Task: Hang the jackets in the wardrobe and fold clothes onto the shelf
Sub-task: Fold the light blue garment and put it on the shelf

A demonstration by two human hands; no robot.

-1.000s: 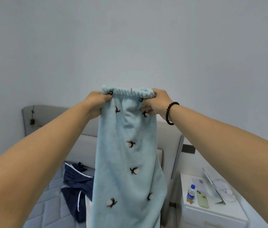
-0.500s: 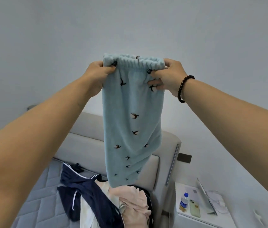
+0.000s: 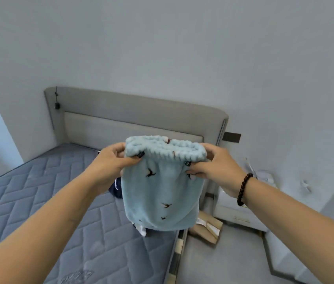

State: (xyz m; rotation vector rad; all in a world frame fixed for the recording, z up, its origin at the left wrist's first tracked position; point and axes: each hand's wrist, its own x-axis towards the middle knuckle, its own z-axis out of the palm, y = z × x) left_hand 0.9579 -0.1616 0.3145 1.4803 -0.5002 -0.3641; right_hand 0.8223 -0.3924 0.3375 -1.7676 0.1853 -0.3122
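A light blue fleece garment [image 3: 160,193] with small dark bird prints and an elastic waistband hangs in front of me over the bed's right side. My left hand [image 3: 110,162] pinches the waistband's left end and my right hand [image 3: 213,167], with a dark bead bracelet at its wrist, pinches the right end. The cloth hangs down and hides most of the clothes pile behind it; only a bit of dark navy cloth [image 3: 116,190] and a white scrap [image 3: 140,229] show at its edges.
The bed has a blue-grey quilted mattress [image 3: 39,212] and a grey padded headboard [image 3: 137,113] against the wall. A white nightstand [image 3: 235,212] stands to the right of the bed, with a flat cardboard piece [image 3: 207,228] on the floor beside it.
My hands have come down with the blue garment from high against the wall to chest height, and my view has tipped downward so more of the mattress and floor shows.
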